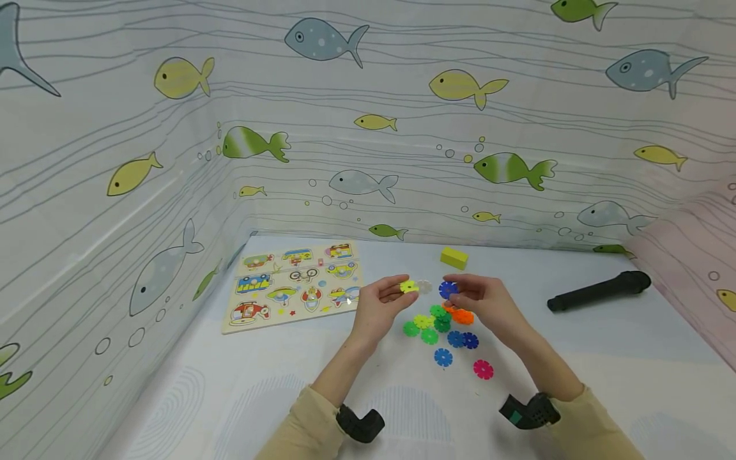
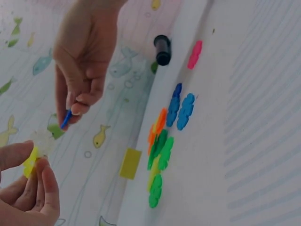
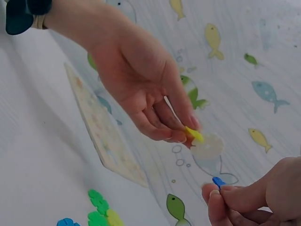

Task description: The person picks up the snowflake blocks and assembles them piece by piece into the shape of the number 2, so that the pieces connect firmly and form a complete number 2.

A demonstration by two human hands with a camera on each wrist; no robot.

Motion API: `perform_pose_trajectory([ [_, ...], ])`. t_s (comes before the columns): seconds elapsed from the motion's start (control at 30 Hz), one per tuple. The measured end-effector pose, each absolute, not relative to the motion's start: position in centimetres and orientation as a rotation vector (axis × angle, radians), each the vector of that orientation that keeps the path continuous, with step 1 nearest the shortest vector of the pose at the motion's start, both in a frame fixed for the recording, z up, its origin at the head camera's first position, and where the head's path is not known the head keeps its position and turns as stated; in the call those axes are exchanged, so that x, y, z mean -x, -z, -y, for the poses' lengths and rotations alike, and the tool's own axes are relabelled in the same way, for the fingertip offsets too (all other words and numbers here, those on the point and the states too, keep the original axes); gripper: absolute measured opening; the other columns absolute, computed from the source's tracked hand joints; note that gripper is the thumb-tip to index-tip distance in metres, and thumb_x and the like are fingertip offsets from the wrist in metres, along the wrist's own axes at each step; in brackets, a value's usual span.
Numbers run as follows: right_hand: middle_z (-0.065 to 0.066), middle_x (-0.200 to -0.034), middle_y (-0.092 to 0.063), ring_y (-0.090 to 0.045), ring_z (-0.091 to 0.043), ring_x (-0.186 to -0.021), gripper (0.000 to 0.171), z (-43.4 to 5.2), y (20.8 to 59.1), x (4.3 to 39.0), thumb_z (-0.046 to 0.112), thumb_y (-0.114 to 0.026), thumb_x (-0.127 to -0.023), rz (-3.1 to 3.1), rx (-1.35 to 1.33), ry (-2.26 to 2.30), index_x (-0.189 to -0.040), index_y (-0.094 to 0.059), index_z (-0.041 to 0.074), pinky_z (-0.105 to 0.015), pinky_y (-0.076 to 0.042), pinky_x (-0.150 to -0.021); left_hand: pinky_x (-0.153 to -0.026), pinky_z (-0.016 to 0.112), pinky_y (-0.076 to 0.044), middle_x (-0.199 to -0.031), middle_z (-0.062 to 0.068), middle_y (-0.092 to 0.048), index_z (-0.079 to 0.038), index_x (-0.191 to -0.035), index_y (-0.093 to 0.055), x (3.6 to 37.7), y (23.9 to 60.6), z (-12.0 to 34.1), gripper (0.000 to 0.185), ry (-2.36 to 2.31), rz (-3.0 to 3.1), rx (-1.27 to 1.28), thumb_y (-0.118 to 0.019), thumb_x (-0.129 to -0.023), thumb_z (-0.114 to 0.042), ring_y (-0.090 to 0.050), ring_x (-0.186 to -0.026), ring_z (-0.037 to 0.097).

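Near the middle of the head view, the left hand (image 1: pixel 384 300) pinches a yellow snowflake disc (image 1: pixel 409 286) that is joined to a clear disc (image 1: pixel 424 287), its grip closed on the yellow piece between thumb and fingers. Just to the right of it, the right hand (image 1: pixel 483 300) pinches a blue disc (image 1: pixel 448 289) at its fingertips, so this grip is closed too. The two hands are near each other above the bench (image 1: pixel 604 358), and the blue disc is close to the clear one but apart from it. Below the hands lies a loose pile of discs (image 1: pixel 439 326) in green, orange, blue and pink. At the left of the frame lies a wooden puzzle board (image 1: pixel 293 284). A yellow block (image 1: pixel 453 257) sits behind the hands, and a black cylinder (image 1: pixel 600 291) lies at the right.
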State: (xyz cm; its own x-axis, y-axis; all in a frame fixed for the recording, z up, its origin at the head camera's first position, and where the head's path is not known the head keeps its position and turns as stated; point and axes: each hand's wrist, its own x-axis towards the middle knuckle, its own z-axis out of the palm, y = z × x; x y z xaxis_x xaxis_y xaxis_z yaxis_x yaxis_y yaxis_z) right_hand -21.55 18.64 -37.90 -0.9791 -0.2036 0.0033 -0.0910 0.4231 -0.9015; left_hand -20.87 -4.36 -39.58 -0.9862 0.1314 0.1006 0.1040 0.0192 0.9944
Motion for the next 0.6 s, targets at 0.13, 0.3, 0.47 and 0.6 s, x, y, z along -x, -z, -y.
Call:
perform_pose_trajectory([
  [0.13, -0.018, -0.114, -0.068, -0.068, -0.033, -0.1, 0.042, -18.43, 37.95, 21.51, 0.013, -0.061, -0.099, -2.561, 0.264, 1.594, -0.14, -0.056, 0.005, -0.033, -0.058, -0.089, -0.09, 0.025, -0.056, -0.12, 0.013, -0.069, -0.007, -0.13, -0.065, 20.93, 39.59, 4.37, 0.041, -2.168, -2.23, -0.26, -0.073, -0.092, -0.02, -0.066, -0.103, 0.018],
  [0.3, -0.024, -0.111, -0.065, -0.066, -0.029, -0.094, 0.042, -18.38, 37.94, 21.48, 0.014, -0.058, -0.101, -2.496, 0.286, 1.62, -0.143, -0.053, 0.005, -0.034, -0.058, -0.088, -0.091, 0.026, -0.056, -0.119, 0.012, -0.069, -0.007, -0.13, -0.065, 20.97, 39.55, 4.34, 0.041, -2.164, -2.227, -0.26, -0.073, -0.092, -0.02, -0.067, -0.104, 0.019],
  [0.47, -0.026, -0.111, -0.063, -0.065, -0.019, -0.09, 0.043, -18.24, 37.93, 21.57, 0.013, -0.057, -0.102, -2.4, 0.298, 1.675, -0.144, -0.052, 0.005, -0.024, -0.057, -0.085, -0.09, 0.026, -0.056, -0.118, 0.013, -0.069, -0.007, -0.131, -0.065, 20.95, 39.56, 4.33, 0.041, -2.165, -2.231, -0.259, -0.073, -0.093, -0.02, -0.067, -0.103, 0.019],
  [0.6, -0.026, -0.106, -0.063, -0.065, -0.016, -0.087, 0.043, -18.14, 37.95, 21.61, 0.011, -0.055, -0.102, -2.357, 0.316, 1.706, -0.144, -0.051, 0.003, -0.021, -0.056, -0.084, -0.09, 0.027, -0.057, -0.118, 0.013, -0.069, -0.007, -0.131, -0.064, 20.89, 39.55, 4.32, 0.042, -2.164, -2.237, -0.26, -0.073, -0.093, -0.02, -0.067, -0.102, 0.02],
])
